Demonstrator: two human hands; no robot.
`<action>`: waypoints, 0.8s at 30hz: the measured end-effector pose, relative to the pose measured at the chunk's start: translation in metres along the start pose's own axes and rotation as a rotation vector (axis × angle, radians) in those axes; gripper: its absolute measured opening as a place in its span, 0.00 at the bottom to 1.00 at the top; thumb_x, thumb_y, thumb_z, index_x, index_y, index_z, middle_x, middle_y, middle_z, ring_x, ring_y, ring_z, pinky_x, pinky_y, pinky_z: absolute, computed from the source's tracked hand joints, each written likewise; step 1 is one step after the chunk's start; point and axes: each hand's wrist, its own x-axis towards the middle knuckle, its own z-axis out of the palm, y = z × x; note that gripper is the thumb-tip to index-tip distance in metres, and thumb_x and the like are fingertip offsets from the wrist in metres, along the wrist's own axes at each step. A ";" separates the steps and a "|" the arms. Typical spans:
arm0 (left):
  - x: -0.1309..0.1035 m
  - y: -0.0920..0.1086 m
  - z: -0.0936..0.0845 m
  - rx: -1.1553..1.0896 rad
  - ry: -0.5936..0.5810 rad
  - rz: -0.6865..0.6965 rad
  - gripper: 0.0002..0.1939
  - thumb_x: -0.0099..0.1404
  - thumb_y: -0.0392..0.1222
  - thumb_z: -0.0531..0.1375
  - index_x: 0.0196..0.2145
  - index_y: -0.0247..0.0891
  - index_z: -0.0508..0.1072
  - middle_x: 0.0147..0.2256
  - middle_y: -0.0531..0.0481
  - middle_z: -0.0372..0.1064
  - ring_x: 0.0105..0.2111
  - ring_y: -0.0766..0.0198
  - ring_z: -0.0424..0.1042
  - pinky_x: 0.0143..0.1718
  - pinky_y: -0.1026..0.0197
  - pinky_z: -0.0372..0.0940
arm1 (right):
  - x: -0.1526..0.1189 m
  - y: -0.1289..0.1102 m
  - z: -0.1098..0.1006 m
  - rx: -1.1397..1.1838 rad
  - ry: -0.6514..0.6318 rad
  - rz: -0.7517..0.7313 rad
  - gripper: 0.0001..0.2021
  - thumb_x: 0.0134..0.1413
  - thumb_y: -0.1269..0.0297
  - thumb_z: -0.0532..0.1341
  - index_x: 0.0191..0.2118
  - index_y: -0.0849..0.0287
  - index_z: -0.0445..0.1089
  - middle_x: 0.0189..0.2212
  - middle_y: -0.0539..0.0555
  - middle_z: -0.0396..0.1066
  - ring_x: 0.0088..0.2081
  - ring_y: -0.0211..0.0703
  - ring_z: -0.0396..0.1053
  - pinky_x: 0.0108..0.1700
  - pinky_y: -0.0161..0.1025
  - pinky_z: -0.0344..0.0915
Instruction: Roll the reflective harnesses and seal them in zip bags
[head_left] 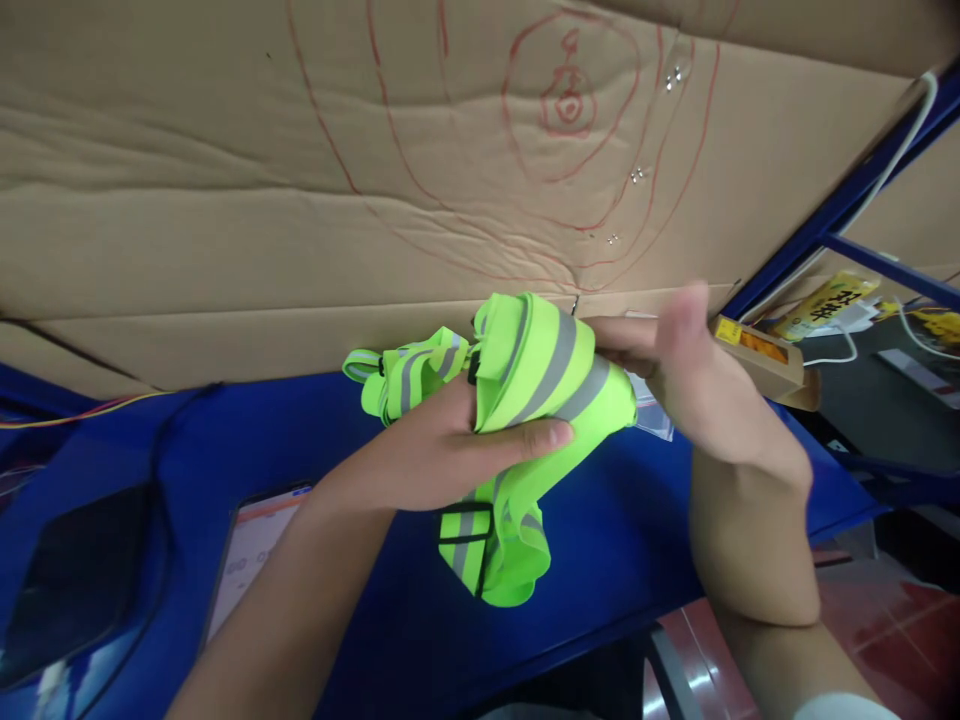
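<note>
A neon-yellow reflective safety strap with grey stripes is wrapped into a thick bundle above the blue table. My left hand is closed around its near left side, thumb lying across the front. One loose section with black sliders hangs below that hand. Another crumpled section lies to the left, against the cardboard. My right hand is at the bundle's right side, blurred, with its thumb raised and fingers stretched out towards the back of the strap. Its fingertips are hidden behind the bundle.
A cardboard panel with red marker rings stands behind the blue table. A phone and a black device with cables lie left. A small carton and a yellow package are at right, by a blue frame.
</note>
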 end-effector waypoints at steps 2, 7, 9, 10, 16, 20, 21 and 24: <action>0.001 0.002 0.003 -0.014 0.046 -0.004 0.17 0.63 0.49 0.71 0.47 0.40 0.79 0.46 0.50 0.80 0.53 0.51 0.76 0.55 0.54 0.72 | -0.001 -0.004 0.003 -0.154 -0.011 -0.035 0.22 0.63 0.41 0.63 0.41 0.56 0.80 0.33 0.51 0.78 0.38 0.46 0.76 0.44 0.42 0.76; 0.005 -0.002 0.008 -0.283 -0.143 -0.104 0.15 0.63 0.44 0.71 0.45 0.35 0.78 0.37 0.46 0.82 0.40 0.55 0.81 0.43 0.57 0.76 | 0.008 0.002 0.011 -0.131 0.256 -0.031 0.15 0.60 0.48 0.68 0.40 0.55 0.79 0.34 0.51 0.78 0.37 0.47 0.77 0.37 0.40 0.75; 0.007 -0.005 0.006 -0.300 -0.278 -0.156 0.15 0.64 0.44 0.70 0.46 0.34 0.78 0.36 0.45 0.82 0.40 0.56 0.82 0.43 0.57 0.76 | 0.010 0.006 0.008 -0.042 0.326 0.005 0.17 0.60 0.46 0.67 0.41 0.55 0.79 0.33 0.51 0.78 0.37 0.48 0.78 0.34 0.40 0.75; 0.008 -0.007 0.004 -0.282 -0.319 -0.161 0.15 0.65 0.44 0.70 0.47 0.35 0.78 0.36 0.45 0.82 0.39 0.57 0.81 0.44 0.57 0.75 | 0.010 0.007 0.005 0.018 0.322 0.031 0.18 0.60 0.44 0.67 0.43 0.54 0.79 0.34 0.51 0.79 0.37 0.48 0.79 0.34 0.40 0.75; 0.002 -0.005 -0.008 0.045 -0.266 -0.015 0.12 0.70 0.48 0.64 0.40 0.36 0.79 0.33 0.49 0.79 0.34 0.62 0.79 0.40 0.61 0.73 | 0.016 0.020 -0.003 0.350 -0.104 0.333 0.26 0.64 0.39 0.60 0.42 0.60 0.80 0.22 0.52 0.75 0.20 0.42 0.71 0.18 0.36 0.68; -0.003 0.001 -0.012 0.120 -0.261 0.014 0.15 0.72 0.51 0.62 0.34 0.36 0.79 0.34 0.48 0.81 0.39 0.60 0.80 0.45 0.60 0.73 | 0.027 0.032 0.012 0.229 -0.149 0.248 0.17 0.63 0.47 0.66 0.44 0.56 0.78 0.28 0.49 0.78 0.23 0.36 0.70 0.26 0.33 0.71; -0.003 0.001 -0.013 0.122 -0.260 0.022 0.15 0.72 0.50 0.62 0.34 0.37 0.79 0.35 0.48 0.81 0.41 0.59 0.80 0.47 0.60 0.72 | 0.028 0.034 0.015 0.199 -0.142 0.199 0.16 0.62 0.49 0.67 0.47 0.55 0.77 0.33 0.49 0.79 0.25 0.34 0.71 0.28 0.32 0.72; -0.001 -0.001 -0.016 0.120 -0.234 0.048 0.12 0.72 0.49 0.62 0.41 0.38 0.79 0.38 0.49 0.81 0.42 0.60 0.80 0.46 0.61 0.72 | 0.029 0.035 0.014 0.171 -0.090 0.122 0.19 0.67 0.46 0.61 0.52 0.54 0.75 0.37 0.50 0.79 0.28 0.35 0.72 0.30 0.32 0.71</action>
